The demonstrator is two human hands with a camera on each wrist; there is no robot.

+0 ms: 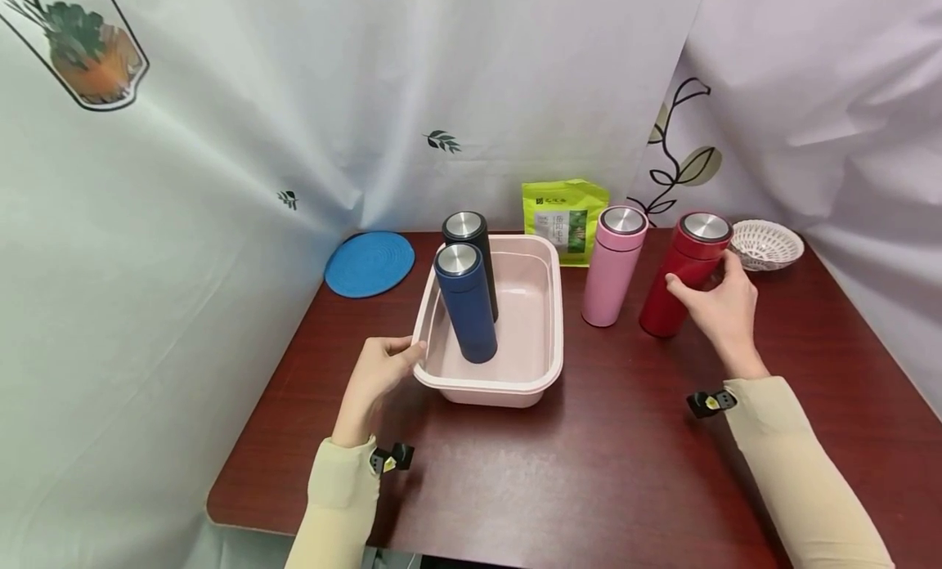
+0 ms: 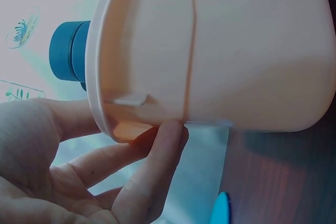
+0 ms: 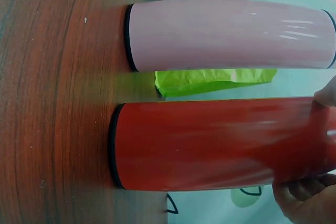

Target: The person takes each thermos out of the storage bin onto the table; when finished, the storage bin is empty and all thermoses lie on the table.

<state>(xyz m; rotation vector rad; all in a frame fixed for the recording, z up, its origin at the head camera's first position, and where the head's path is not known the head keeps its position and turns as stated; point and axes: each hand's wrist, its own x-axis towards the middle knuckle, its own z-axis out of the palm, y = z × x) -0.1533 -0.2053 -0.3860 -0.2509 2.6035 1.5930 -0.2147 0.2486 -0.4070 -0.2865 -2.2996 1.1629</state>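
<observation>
My left hand (image 1: 377, 374) grips the left rim of a pale pink plastic basin (image 1: 491, 387), thumb over the edge and fingers under it in the left wrist view. Inside the basin stand a blue thermos (image 1: 468, 307) and, behind it, a black thermos (image 1: 478, 230), partly hidden. With thumb and fingers around its upper body, my right hand (image 1: 724, 307) holds a red thermos (image 1: 668, 295). Just left of that is a pink thermos (image 1: 612, 271), upright on the table and apart from the hand. The red thermos's black base shows in the right wrist view, close to the tabletop.
A green-yellow packet (image 1: 565, 217) leans at the back behind the pink thermos. At the back left lies a round blue mat (image 1: 370, 264). A white woven basket (image 1: 767, 244) sits at the back right, by the curtain. The dark red table (image 1: 589, 471) extends in front of the basin.
</observation>
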